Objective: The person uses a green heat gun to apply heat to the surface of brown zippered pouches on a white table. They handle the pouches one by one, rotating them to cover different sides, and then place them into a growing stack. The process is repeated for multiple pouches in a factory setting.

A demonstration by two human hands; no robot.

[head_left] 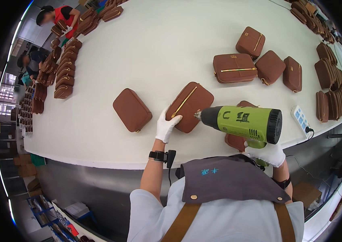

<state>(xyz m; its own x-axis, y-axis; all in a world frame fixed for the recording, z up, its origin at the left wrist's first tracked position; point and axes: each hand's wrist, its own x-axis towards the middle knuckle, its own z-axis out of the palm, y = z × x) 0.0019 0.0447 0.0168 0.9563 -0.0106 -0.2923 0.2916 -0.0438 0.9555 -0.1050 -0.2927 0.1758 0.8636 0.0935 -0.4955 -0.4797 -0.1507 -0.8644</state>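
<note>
In a white glove, my left hand (166, 126) grips the lower left edge of a brown bag (198, 99) with a gold zip, which lies tilted on the white table. My right hand (272, 155), also gloved, is wrapped round the handle of a green and black heat gun (239, 121). The nozzle points left and sits close to the bag's right side, over a small gold mark. Another brown bag (131, 109) rests left of my left hand. Behind the heat gun a further brown bag (234, 141) is mostly hidden.
Several brown bags (235, 66) lie at the right on the white table (138, 52). Rows of bags stand along the left edge (65, 76) and right edge (334, 103). A power strip (301, 120) with a black plug is at the right. Two people (67, 16) work at the far left.
</note>
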